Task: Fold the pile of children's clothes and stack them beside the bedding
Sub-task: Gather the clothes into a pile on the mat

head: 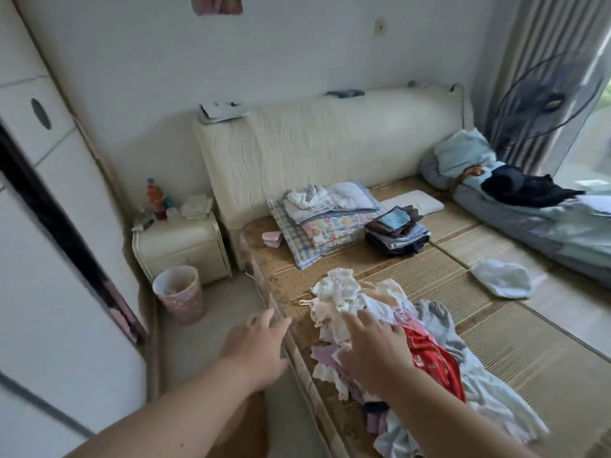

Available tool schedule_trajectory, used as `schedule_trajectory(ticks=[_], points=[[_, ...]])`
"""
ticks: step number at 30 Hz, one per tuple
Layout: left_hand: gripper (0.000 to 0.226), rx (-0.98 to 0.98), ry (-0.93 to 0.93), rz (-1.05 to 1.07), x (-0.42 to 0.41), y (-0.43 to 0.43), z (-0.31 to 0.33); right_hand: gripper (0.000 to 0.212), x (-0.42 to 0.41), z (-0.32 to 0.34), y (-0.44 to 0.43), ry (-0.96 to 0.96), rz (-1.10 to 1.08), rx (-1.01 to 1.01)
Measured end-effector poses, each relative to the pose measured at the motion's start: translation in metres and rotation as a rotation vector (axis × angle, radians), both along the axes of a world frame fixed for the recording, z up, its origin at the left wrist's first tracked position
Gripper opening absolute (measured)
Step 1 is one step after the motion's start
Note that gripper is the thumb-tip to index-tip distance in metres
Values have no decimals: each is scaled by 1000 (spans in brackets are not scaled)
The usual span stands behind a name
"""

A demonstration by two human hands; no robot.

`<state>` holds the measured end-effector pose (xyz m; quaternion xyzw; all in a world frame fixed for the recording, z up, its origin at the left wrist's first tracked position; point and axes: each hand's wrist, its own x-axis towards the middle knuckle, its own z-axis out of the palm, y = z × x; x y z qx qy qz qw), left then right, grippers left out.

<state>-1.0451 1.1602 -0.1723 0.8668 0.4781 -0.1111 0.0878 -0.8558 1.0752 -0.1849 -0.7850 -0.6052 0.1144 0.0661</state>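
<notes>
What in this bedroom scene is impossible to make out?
Head view, the only one:
Pile of clothes: lower garments are buried, the right hand covers some, and the bottom edge cuts off the rest.
Wall picture: cut off by the top edge.
Bottles on the nightstand: labels too small.
Wardrobe: blurred.
Dark heap on the blue quilt: too shapeless to identify.

1. Two hands: the left hand (256,345) and the right hand (373,352).
2. One loose pile of clothes (436,345), under the right hand.
3. One bedding stack (327,223) and one folded clothes stack (398,231), both well beyond the hands.
4. One loose pale cloth (501,281), right of the right hand.
5. One wastebasket (180,294) and one nightstand (182,246), beyond the left hand.
6. One fan (549,100), far beyond the right hand.
</notes>
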Motion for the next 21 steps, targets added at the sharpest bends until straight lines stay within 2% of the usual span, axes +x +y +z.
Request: schedule_trajectory(ticks=[3, 9, 21], points=[[75, -23, -17, -60, 19, 35, -9, 72, 15, -1, 20, -1, -82, -13], [74, -79, -1, -203, 87, 101, -25, 66, 70, -15, 68, -6, -220, -31], [70, -99, 8, -306, 198, 219, -23, 66, 163, -28, 189, 2, -237, -80]])
